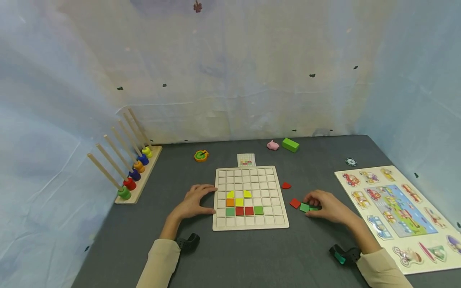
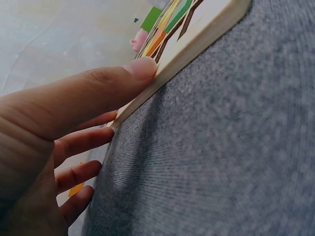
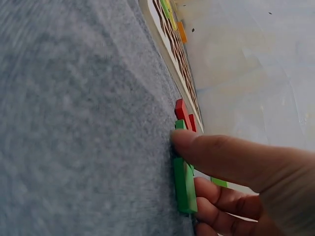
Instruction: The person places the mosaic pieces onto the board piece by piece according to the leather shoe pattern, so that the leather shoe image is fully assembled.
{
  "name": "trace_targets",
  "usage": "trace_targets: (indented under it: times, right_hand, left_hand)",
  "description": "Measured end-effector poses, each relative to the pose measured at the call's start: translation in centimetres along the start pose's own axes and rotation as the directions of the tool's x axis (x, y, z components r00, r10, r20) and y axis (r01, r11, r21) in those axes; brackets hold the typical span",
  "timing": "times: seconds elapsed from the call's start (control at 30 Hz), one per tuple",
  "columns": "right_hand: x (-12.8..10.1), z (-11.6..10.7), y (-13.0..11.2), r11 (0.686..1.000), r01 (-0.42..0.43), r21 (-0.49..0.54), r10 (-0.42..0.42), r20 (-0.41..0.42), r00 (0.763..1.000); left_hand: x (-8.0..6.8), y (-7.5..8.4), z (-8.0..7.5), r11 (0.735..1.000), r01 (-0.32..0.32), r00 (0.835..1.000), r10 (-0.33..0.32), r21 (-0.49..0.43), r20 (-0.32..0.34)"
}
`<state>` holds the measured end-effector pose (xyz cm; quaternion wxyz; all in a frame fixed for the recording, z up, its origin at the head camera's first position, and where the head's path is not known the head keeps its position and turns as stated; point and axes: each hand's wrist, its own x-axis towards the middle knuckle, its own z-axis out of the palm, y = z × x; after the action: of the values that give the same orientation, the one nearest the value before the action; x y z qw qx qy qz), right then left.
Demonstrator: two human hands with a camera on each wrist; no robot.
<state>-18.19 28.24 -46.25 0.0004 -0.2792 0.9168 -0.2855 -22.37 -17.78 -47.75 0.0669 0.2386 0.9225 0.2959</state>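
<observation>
Near the middle of the head view lies a wooden grid board (image 1: 250, 199) flat on the gray counter (image 1: 230, 256), with yellow, orange, red and green tiles sitting in its lower rows. Pressing against its left edge is the left hand (image 1: 196, 201), fingers spread and mostly straight, thumb tip (image 2: 142, 68) pushed on the board's rim, most likely so the board stays put. Holding nothing.

Lower right of the board: the right hand (image 1: 325, 206), fingers curled over a green tile (image 1: 305, 207), thumb on its side, pinching it against the counter as if getting a grip. Just beside it sits a red square tile (image 1: 295, 203), and a bit above, a red curved piece (image 1: 286, 185), both loose and close by for easy reaching. At the board's top edge rests a small pattern card (image 1: 246, 160), handy for looking at.
</observation>
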Motion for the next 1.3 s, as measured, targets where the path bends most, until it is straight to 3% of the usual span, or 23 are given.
trace_targets:
  times: [0.43,0.7,0.93,1.3]
  right_hand:
    - [1.0,-0.5,-0.5,0.999,0.009,0.043,-0.008,-0.018,1.000]
    - [3.1,1.9,-1.8,0.984,0.131,0.117,-0.127,-0.045,0.991]
    - [4.5,3.9,-3.8,0.969,0.174,0.175,-0.170,-0.032,0.985]
    - [5.4,5.5,-4.9,0.954,0.261,0.149,-0.258,-0.040,0.965]
  left_hand:
    - [0.0,-0.1,0.0,1.000,0.008,1.000,-0.008,0.001,0.000]
    - [0.0,-0.1,-0.1,1.000,0.001,1.000,-0.001,-0.001,-0.002]
    - [-0.1,-0.1,0.0,1.000,-0.006,1.000,0.006,-0.004,0.001]
    - [-0.1,0.0,-0.1,1.000,0.002,1.000,-0.002,-0.003,0.004]
